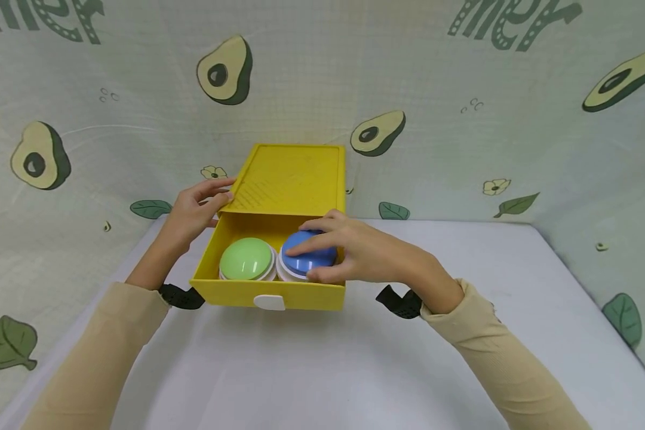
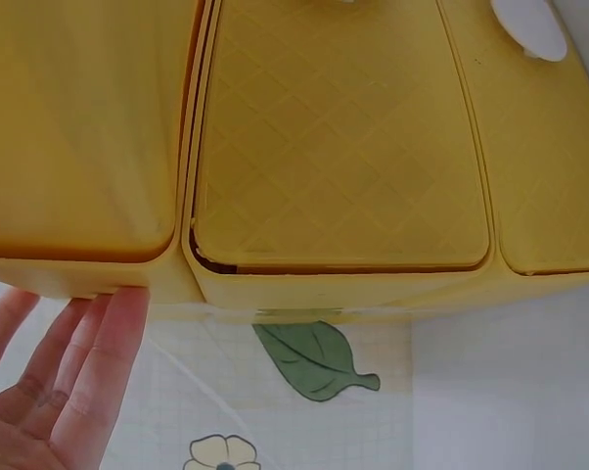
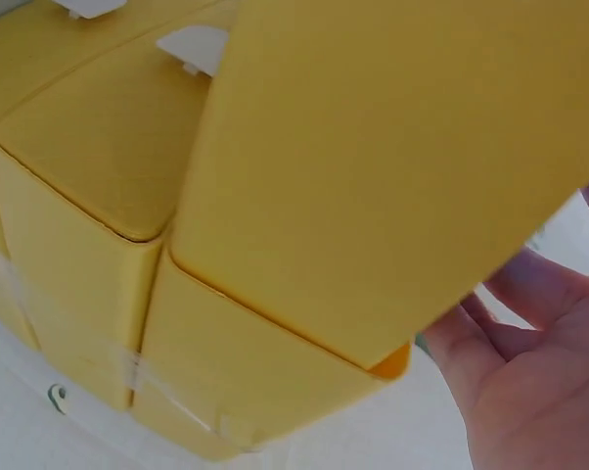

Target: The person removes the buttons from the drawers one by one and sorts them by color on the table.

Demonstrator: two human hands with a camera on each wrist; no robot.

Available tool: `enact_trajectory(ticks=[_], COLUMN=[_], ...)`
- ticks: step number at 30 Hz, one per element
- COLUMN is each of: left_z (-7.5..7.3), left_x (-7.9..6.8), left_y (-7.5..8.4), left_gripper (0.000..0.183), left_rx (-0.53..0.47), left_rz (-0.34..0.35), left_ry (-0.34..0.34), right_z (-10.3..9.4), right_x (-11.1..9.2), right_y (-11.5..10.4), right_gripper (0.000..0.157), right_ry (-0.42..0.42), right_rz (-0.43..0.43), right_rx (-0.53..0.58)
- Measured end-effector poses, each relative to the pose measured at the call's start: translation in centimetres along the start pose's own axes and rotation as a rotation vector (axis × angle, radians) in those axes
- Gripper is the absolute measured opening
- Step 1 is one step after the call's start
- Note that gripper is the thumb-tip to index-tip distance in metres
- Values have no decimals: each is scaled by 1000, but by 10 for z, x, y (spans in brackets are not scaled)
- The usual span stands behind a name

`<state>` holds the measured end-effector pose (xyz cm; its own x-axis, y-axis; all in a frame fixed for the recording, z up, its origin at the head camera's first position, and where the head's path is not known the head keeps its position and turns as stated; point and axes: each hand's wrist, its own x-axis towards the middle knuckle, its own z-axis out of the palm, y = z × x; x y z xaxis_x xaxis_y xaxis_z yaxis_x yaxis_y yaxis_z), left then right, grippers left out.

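One left hand (image 1: 189, 215), fingers extended, touches cabinet (image 1: 295, 179) edge at nine o'clock; right hand (image 1: 359, 246), fingers curved, grips blue dome (image 1: 316, 259) beside drawer (image 1: 312, 295) rim, three o'clock.

Head cam looks forward and down on the yellow drawer unit (image 1: 292, 179). Wrist cams sit way closer, both catching its lower drawer fronts (image 2: 343, 147).

Pale, lightly creased cloth walls (image 1: 312, 77) printed with halved avocados (image 1: 224, 70), green leaves (image 1: 13, 342), cream flowers (image 1: 497, 187) and, at the upper edge, large grey-green lettering (image 1: 534, 25) enclose a plain white desk (image 1: 322, 376) behind and at both sides; diffuse light casts soft shadows across its surface.
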<state>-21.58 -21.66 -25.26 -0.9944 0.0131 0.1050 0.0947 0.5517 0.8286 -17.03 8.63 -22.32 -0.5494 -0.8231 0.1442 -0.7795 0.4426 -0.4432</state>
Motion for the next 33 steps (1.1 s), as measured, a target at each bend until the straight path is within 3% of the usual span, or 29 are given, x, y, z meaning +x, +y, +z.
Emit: enact_trajectory(ticks=[4, 20, 33], left_z=[0, 2, 1], left_x=[0, 3, 3], left_y=[-1, -2, -2], left_gripper=[51, 50, 50], left_rx=[-5, 8, 20], left_rz=[0, 6, 4], left_ry=[-3, -5, 3], right_z=[-6, -17, -9], right_x=[-4, -23, -62], right_y=[-4, -5, 19], right_gripper=[37, 36, 42], right_ry=[46, 270, 428], right_rz=[6, -102, -21], right_rx=[22, -10, -12])
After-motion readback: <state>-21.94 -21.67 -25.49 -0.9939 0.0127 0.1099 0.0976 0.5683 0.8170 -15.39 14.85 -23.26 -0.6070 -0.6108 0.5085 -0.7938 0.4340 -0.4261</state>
